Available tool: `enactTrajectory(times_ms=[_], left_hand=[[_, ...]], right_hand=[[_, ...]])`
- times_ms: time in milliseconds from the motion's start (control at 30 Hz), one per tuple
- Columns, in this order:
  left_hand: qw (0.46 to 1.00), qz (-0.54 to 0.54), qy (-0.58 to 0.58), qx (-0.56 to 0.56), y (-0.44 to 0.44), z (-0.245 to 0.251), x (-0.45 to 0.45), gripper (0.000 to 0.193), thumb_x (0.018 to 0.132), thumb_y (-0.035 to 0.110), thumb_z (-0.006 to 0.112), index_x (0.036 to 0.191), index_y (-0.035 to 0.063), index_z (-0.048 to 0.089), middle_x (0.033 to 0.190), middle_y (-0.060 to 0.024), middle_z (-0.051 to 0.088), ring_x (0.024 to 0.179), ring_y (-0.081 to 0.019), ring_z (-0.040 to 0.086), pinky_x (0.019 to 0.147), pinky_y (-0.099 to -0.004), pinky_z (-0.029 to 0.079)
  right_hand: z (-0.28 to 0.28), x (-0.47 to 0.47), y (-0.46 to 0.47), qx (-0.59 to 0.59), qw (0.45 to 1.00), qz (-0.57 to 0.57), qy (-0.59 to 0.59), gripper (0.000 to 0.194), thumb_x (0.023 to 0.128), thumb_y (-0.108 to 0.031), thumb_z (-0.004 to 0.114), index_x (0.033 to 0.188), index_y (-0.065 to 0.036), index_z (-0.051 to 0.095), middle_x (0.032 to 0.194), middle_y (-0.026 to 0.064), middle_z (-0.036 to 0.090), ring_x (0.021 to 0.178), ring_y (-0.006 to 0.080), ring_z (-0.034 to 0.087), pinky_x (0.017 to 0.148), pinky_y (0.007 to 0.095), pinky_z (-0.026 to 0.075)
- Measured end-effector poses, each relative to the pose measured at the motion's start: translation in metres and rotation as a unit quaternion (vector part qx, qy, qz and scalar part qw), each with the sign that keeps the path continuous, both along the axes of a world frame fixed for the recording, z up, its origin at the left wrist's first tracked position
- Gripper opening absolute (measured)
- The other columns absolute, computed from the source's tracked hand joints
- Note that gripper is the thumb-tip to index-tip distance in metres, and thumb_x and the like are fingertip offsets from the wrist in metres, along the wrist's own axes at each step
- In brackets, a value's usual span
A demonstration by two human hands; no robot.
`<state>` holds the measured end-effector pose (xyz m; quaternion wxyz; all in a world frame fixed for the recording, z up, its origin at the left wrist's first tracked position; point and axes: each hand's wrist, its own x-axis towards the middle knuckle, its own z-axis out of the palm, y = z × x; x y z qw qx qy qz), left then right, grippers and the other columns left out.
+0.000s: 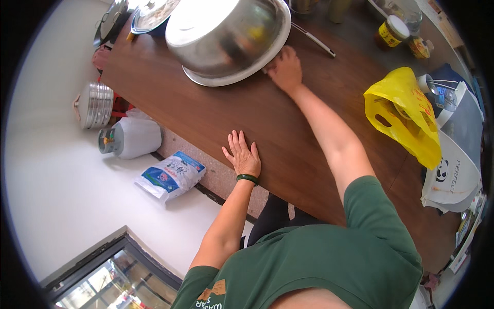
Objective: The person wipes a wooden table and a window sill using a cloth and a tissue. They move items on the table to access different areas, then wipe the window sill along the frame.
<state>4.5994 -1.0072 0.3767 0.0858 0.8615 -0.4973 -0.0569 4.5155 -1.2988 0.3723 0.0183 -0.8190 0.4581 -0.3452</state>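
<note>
My left hand [244, 156] lies palm down on the brown wooden table [220, 112], near its edge. Its fingers are spread, and a dark green bangle circles the wrist. My right hand [287, 69] reaches out to the rim of a large stainless steel basin [227, 50]. The basin appears to rest upside down, with its wide rim at the tabletop. Blur covers the right fingers; a small pale bit shows at their tips, and whether they grip anything cannot be made out.
A thin metal utensil [314, 39] lies beyond the right hand. To the right are a yellow plastic bag [401, 112] and a lidded jar [391, 33]. A covered bowl [154, 15] stands at the far left. On the floor are a gas cylinder [135, 137] and a printed sack [173, 175].
</note>
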Motion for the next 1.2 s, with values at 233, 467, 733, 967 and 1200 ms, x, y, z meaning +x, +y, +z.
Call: enactTrajectory(times_ms=[233, 467, 733, 967, 1200], left_hand=[[0.997, 0.008, 0.027, -0.066, 0.002, -0.004, 0.003, 0.060, 0.091, 0.020, 0.050, 0.146, 0.0067, 0.030, 0.155, -0.0132, 0.025, 0.145, -0.0259, 0.020, 0.117, -0.0526, 0.007], [0.997, -0.007, -0.006, -0.071, 0.004, -0.009, 0.001, 0.058, 0.091, 0.021, 0.051, 0.144, 0.0068, 0.032, 0.155, -0.0120, 0.025, 0.146, -0.0248, 0.019, 0.117, -0.0543, 0.006], [0.986, -0.028, 0.098, -0.134, 0.008, -0.004, 0.011, 0.060, 0.089, 0.019, 0.054, 0.143, 0.0055, 0.033, 0.152, -0.0146, 0.029, 0.144, -0.0286, 0.021, 0.116, -0.0557, 0.007], [0.910, -0.067, 0.259, -0.315, 0.061, 0.003, 0.079, 0.053, 0.086, 0.002, 0.050, 0.139, -0.0001, 0.039, 0.147, -0.0198, 0.033, 0.139, -0.0363, 0.026, 0.116, -0.0453, 0.019], [0.956, 0.067, 0.213, -0.192, 0.241, -0.019, 0.200, 0.055, 0.082, 0.002, 0.055, 0.135, -0.0041, 0.041, 0.136, -0.0220, 0.044, 0.128, -0.0368, 0.040, 0.111, -0.0446, 0.027]], right_hand=[[0.016, -0.029, 0.171, 0.112, 0.953, 0.281, 0.010, 0.048, 0.076, -0.025, 0.068, 0.123, -0.020, 0.058, 0.133, 0.0134, 0.049, 0.126, 0.0354, 0.042, 0.101, 0.0461, 0.040], [0.026, -0.184, 0.218, 0.192, 0.957, 0.215, 0.012, 0.051, 0.071, -0.018, 0.071, 0.121, -0.016, 0.059, 0.127, 0.0144, 0.054, 0.119, 0.0307, 0.050, 0.097, 0.0448, 0.043], [-0.008, -0.108, 0.066, -0.017, 0.964, -0.264, 0.008, 0.035, 0.085, -0.036, 0.061, 0.114, -0.017, 0.061, 0.117, 0.0117, 0.059, 0.116, 0.0353, 0.049, 0.100, 0.0478, 0.039], [0.016, 0.038, 0.223, 0.029, 0.989, 0.146, -0.013, 0.043, 0.073, -0.023, 0.068, 0.115, -0.020, 0.062, 0.121, 0.0128, 0.054, 0.121, 0.0348, 0.048, 0.089, 0.0493, 0.045], [0.045, -0.064, 0.307, 0.262, 0.944, 0.191, -0.059, 0.027, 0.070, -0.014, 0.068, 0.096, -0.011, 0.063, 0.105, 0.0118, 0.060, 0.108, 0.0352, 0.056, 0.091, 0.0439, 0.045]])
